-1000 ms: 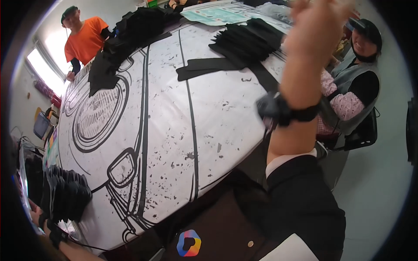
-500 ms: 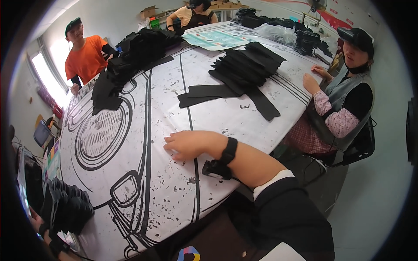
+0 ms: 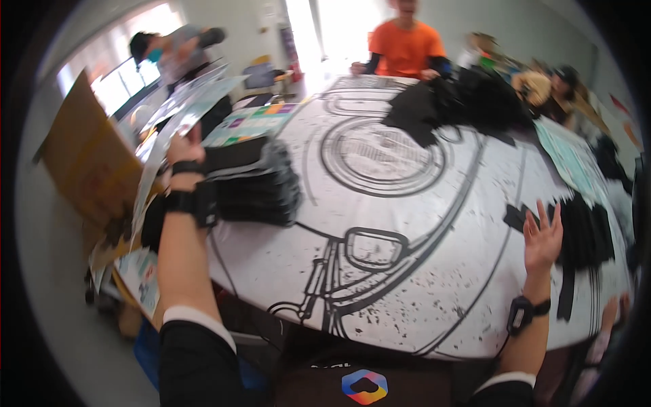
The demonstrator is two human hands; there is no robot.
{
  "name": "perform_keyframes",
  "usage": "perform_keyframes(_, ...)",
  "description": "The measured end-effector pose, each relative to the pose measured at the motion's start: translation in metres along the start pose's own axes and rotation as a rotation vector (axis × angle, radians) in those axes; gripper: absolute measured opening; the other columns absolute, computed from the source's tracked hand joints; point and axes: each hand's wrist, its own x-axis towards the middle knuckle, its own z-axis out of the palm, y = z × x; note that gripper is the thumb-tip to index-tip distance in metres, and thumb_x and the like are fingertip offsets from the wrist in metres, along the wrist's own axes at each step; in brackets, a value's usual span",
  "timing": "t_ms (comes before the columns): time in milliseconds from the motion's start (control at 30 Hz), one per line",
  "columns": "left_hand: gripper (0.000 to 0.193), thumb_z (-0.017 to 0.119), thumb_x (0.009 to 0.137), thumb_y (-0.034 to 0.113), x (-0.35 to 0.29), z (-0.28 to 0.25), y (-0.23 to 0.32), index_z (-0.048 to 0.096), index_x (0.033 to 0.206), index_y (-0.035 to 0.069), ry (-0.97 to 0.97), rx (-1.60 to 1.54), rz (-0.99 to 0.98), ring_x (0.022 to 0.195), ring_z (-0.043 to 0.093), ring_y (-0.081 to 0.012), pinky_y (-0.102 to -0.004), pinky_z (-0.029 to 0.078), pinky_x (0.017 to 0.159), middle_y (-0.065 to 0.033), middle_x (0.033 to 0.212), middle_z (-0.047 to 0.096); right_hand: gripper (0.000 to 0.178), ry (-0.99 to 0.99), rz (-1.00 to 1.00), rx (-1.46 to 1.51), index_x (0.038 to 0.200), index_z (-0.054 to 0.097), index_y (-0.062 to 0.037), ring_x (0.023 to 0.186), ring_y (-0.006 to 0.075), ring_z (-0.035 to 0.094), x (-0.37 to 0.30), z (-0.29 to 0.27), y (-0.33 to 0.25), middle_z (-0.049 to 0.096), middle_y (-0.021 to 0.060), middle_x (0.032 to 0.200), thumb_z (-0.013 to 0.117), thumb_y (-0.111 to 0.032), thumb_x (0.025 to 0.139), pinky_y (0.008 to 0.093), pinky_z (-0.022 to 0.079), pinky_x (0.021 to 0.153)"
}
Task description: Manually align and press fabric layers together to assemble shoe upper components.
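Observation:
Raised at the left, my left hand (image 3: pixel 184 148) has its fingers closed on the lower edge of a thin, pale, glossy sheet (image 3: pixel 193 102), which is blurred and tilted up. Just right of that wrist stands a thick stack of black flat fabric-like pieces (image 3: pixel 258 186) on the white table (image 3: pixel 400 308). My right hand (image 3: pixel 542 241) is lifted over the right side of the table, fingers spread, with nothing in it. Beside it lies another pile of black pieces (image 3: pixel 584 234). Dark bands with small devices are strapped to both wrists.
A tall cardboard box flap (image 3: pixel 88 152) rises at the left. A larger black pile (image 3: pixel 468 102) lies at the far side, where a person in orange (image 3: pixel 407 51) stands. Another person (image 3: pixel 180 54) bends at the far left. A pale printed sheet (image 3: pixel 573 159) lies at right.
The view has swung left. My right hand has risen off the tabletop and its fingers have spread. My left hand, low at the left edge before, is now up with the sheet.

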Motion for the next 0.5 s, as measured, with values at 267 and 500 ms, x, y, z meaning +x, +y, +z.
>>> perform_keyframes(267,0.032,0.049,0.085,0.004,-0.029,0.034,0.053,0.046,0.117,0.005,0.289,-0.28,-0.045,0.095,0.059,-0.0256,-0.0375,0.055,0.078,-0.0144,0.109,0.055,0.051,-0.695,-0.241,-2.014,0.132,0.04,-0.0063,0.123,0.0442,0.035,-0.004,-0.009,0.052,0.037,0.0252,0.135,0.051,-0.025,0.086,0.0464,0.027,0.103)
perform_keyframes(500,0.079,0.063,0.079,0.046,0.016,0.045,0.06,0.02,0.135,0.009,0.211,0.008,-0.497,0.089,0.061,-0.0388,-0.0387,0.057,0.068,-0.0342,0.11,0.049,0.054,-0.816,-0.151,-1.919,0.133,0.04,-0.0067,0.127,0.0434,0.029,-0.011,0.005,0.043,0.032,0.0253,0.139,0.054,-0.025,0.084,0.0454,0.022,0.106)
